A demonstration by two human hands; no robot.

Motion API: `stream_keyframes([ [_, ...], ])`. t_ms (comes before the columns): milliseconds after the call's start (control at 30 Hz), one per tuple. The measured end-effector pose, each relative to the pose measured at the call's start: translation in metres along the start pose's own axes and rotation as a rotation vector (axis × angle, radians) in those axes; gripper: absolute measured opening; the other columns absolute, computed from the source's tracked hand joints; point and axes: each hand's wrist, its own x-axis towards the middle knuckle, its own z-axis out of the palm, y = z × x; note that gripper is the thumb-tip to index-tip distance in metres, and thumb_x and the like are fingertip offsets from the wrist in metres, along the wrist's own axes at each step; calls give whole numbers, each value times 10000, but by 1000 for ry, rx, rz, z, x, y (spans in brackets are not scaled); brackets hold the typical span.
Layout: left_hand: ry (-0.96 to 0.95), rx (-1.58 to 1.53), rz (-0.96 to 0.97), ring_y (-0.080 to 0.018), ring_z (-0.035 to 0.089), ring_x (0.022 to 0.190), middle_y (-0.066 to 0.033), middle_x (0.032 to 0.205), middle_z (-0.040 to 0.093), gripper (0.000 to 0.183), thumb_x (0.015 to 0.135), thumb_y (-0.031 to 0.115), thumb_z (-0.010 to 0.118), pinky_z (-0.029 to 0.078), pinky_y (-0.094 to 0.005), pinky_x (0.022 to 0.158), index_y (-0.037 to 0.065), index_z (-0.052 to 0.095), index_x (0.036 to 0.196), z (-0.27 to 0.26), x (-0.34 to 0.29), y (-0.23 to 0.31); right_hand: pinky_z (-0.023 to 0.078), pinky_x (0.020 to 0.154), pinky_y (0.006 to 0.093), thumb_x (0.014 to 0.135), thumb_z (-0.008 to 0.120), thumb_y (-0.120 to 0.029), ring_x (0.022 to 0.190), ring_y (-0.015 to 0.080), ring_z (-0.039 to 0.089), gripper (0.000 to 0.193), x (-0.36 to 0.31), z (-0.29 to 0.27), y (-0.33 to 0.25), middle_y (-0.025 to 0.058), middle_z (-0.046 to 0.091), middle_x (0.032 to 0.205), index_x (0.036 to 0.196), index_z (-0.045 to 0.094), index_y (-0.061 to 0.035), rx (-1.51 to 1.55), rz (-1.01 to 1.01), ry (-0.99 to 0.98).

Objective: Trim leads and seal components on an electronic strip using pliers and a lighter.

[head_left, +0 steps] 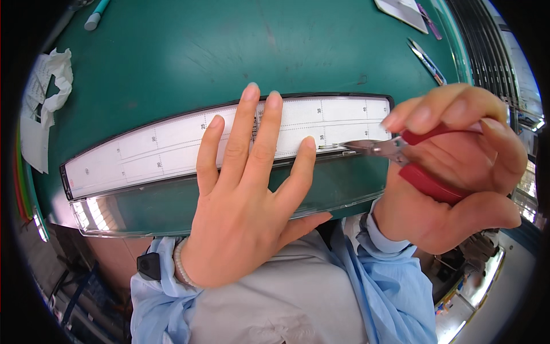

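A long shallow black-edged case lies across the table, its clear lid folded open toward me. White paper strips printed with scale marks line the case. My left hand rests on the strips, palm down, fingers spread. In my right hand are red-handled cutting pliers, fingers around the handles. The plier tips reach the front edge of the case, right of my left index finger. A thin small piece lies at the tips; I cannot make out what it is.
Metal tweezers lie at the far right, below a white pad and a purple pen. Crumpled white tissue and papers sit at the left edge. A teal tube-shaped tool is at the far left.
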Motion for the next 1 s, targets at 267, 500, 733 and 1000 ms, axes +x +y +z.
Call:
stream_keyframes([
  [267,91,115,82,-300,408,1401,-118,1394,560,762,716,480,759,152,-540,1162,19,583,1297,5,-7,3,439,729,246,908,594,9,914,179,567,42,50,-50,-4,91,587,1058,920,634,5,-957,-1,-435],
  [500,122,106,103,-268,477,1349,-118,1354,592,746,741,458,757,246,-469,1125,-6,575,1296,3,-11,3,461,687,320,778,682,74,873,250,554,172,50,-47,33,98,505,1018,884,594,-28,-721,280,-752],
  [733,155,73,97,-267,536,1253,-120,1352,594,731,736,442,769,324,-409,1014,-4,580,1283,7,-13,4,469,711,340,765,704,74,867,257,539,199,47,-46,45,100,498,992,871,572,-32,-694,380,-798],
  [1000,157,146,29,-293,546,1223,-131,1311,617,735,653,404,820,311,-412,987,-10,618,1226,-7,-25,-1,452,768,374,753,669,90,903,322,518,185,39,-31,5,141,511,1031,834,539,-14,-719,152,-535],
])
